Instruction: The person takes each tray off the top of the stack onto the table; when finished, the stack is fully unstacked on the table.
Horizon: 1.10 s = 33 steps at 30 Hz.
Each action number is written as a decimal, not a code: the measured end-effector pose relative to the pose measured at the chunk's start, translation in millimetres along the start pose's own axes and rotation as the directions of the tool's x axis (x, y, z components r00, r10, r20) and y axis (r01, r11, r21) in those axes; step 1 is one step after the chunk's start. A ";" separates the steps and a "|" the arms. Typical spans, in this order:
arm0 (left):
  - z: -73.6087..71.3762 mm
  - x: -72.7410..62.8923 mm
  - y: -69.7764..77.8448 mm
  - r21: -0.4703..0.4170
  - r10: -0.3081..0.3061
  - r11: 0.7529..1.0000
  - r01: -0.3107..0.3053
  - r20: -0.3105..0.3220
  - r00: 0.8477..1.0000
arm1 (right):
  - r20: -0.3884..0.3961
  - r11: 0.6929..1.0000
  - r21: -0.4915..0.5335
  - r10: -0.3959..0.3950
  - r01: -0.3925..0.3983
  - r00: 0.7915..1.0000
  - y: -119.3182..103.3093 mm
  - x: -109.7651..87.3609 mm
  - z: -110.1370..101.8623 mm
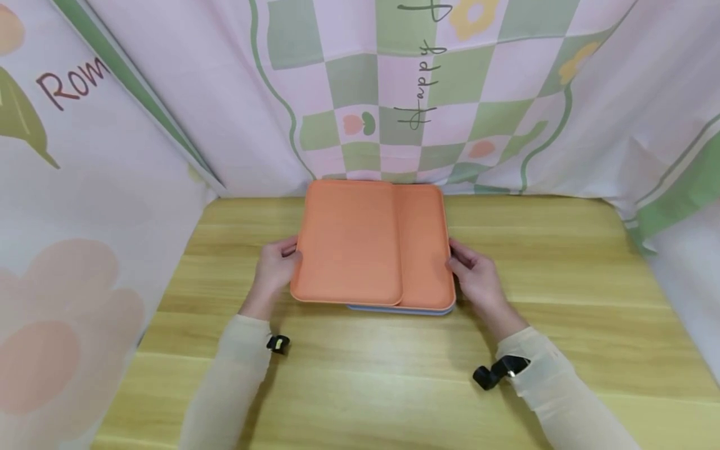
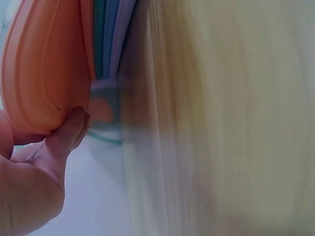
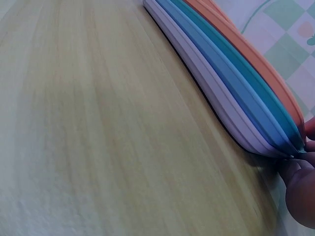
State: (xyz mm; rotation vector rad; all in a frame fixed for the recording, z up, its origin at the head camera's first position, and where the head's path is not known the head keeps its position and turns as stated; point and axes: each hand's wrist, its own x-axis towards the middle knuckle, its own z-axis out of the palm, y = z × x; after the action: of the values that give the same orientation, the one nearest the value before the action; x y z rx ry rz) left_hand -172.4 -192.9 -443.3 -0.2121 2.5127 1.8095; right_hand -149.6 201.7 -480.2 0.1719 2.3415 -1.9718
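Observation:
An orange tray (image 1: 349,244) with rounded corners lies shifted left over a second orange tray (image 1: 424,244) in the head view. At its left edge my left hand (image 1: 275,265) pinches the upper tray, thumb near the corner in the left wrist view. My right hand (image 1: 478,272) holds the right edge of the stack beneath. Seen from the right wrist, that stack has a teal tray (image 3: 246,69), a blue tray (image 3: 231,78) and a lilac tray (image 3: 211,88) under the orange. The right fingertips (image 3: 310,129) sit right at the stack's corner.
The wooden table (image 1: 360,387) spreads around the stack. Behind it hangs a checked, flowered curtain (image 1: 405,81), close to the trays' far edge. More printed cloth (image 1: 67,206) stands along the left side. Each wrist wears a small black camera (image 1: 500,370).

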 end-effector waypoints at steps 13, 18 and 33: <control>-43.5 2.9 -6.8 -0.003 -0.135 0.991 0.135 -0.075 0.988 | -0.006 1.000 0.004 0.013 -0.013 1.000 -2.4 -0.3 1.8; -63.5 3.3 -15.8 -0.015 -0.172 0.985 0.171 -0.104 0.980 | -0.009 1.000 0.004 0.016 -0.016 1.000 -2.3 0.3 2.8; -110.1 7.1 -44.2 0.097 -0.217 0.966 0.240 -0.202 0.955 | -0.012 1.000 0.011 0.023 -0.023 1.000 0.0 0.4 2.0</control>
State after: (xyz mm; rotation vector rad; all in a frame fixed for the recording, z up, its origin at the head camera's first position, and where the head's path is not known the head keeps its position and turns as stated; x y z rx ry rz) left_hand -168.2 -311.5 -450.5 -0.6716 2.5794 1.6122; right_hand -150.1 199.8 -480.5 0.2107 2.3260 -1.9788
